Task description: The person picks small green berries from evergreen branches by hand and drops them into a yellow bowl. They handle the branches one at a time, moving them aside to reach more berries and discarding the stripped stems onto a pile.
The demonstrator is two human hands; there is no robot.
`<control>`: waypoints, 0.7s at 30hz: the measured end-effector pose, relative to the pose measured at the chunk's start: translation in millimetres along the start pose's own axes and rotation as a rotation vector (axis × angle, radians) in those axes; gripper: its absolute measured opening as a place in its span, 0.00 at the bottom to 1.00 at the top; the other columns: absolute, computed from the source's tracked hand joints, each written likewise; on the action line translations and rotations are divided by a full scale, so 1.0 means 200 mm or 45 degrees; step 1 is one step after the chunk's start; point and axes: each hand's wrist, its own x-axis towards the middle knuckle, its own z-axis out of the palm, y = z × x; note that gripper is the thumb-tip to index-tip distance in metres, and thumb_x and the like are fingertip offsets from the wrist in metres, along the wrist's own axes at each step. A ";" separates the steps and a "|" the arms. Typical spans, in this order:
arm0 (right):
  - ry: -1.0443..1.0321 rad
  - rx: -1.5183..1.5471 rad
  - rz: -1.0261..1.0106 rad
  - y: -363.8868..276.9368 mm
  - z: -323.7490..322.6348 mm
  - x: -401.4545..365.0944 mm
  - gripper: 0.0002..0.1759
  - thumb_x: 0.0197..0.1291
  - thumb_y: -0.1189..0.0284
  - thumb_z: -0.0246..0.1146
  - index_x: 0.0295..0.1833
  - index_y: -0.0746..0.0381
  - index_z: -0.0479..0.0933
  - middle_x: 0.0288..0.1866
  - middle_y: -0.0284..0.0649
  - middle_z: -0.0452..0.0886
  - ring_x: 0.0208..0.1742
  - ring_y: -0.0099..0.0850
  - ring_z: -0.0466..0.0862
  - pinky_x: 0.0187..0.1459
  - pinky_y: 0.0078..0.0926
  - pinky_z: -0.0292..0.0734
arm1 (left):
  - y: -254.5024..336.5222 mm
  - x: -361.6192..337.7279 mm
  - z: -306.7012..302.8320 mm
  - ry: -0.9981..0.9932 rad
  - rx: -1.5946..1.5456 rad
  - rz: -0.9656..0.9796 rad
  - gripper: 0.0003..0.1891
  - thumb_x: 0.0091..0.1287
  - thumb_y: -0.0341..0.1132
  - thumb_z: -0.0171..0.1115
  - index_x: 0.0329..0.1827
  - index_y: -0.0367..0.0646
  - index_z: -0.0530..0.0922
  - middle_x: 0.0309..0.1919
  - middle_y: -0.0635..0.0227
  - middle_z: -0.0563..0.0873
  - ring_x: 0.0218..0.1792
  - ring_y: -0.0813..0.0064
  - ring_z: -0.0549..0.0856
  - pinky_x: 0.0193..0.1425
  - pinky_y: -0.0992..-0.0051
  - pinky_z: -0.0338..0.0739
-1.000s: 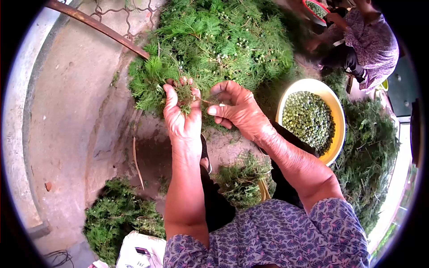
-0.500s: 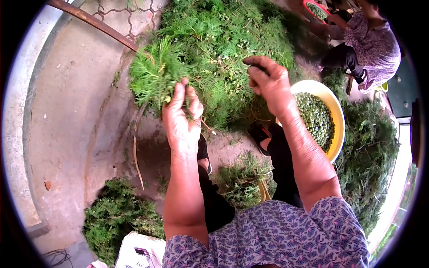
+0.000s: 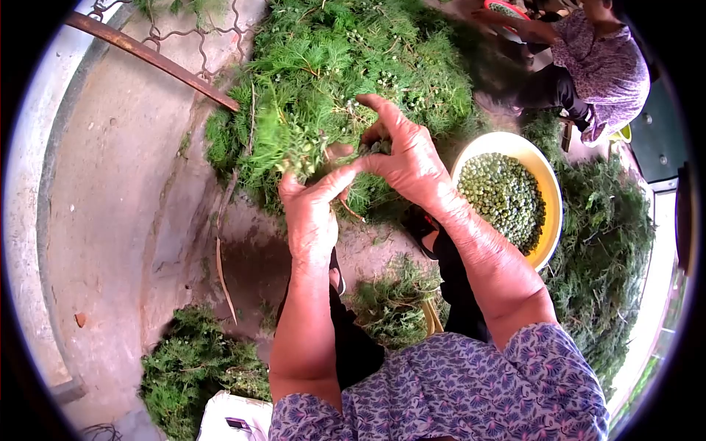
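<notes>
My left hand (image 3: 312, 213) grips a feathery green sprig (image 3: 283, 143) in front of the big pile of green branches (image 3: 353, 66). My right hand (image 3: 408, 158) has its fingertips pinched on small green berries at the sprig's right side, close to my left thumb. A yellow bowl (image 3: 548, 187) full of green berries (image 3: 504, 195) stands just right of my right forearm.
Smaller heaps of greenery lie at the lower left (image 3: 195, 364), between my knees (image 3: 393, 298) and along the right (image 3: 607, 257). Another person (image 3: 596, 66) sits at the upper right. A rusty metal bar (image 3: 151, 59) crosses the concrete floor at the upper left.
My right hand came back from above the bowl to the sprig and pinches at it. My left hand rose a little, still holding the sprig.
</notes>
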 end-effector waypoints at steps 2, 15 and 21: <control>-0.060 -0.081 0.027 -0.01 0.01 -0.01 0.40 0.39 0.78 0.70 0.62 0.62 0.60 0.34 0.46 0.80 0.38 0.37 0.82 0.41 0.30 0.77 | 0.00 -0.01 0.02 -0.047 0.133 0.005 0.17 0.51 0.18 0.64 0.44 0.42 0.76 0.35 0.66 0.83 0.28 0.83 0.79 0.29 0.83 0.74; -0.315 -0.020 0.011 -0.05 0.00 -0.03 0.44 0.38 0.77 0.71 0.64 0.57 0.59 0.31 0.41 0.79 0.36 0.32 0.79 0.41 0.29 0.73 | -0.06 0.01 -0.02 0.187 -0.060 0.019 0.12 0.54 0.23 0.65 0.41 0.41 0.77 0.34 0.68 0.83 0.29 0.80 0.80 0.29 0.82 0.73; -0.294 0.720 0.353 0.00 -0.07 -0.03 0.24 0.52 0.73 0.65 0.56 0.62 0.67 0.29 0.34 0.75 0.21 0.18 0.73 0.20 0.14 0.66 | -0.07 0.06 -0.12 0.189 -0.385 -0.219 0.08 0.60 0.26 0.59 0.42 0.36 0.75 0.31 0.62 0.81 0.18 0.82 0.72 0.19 0.83 0.64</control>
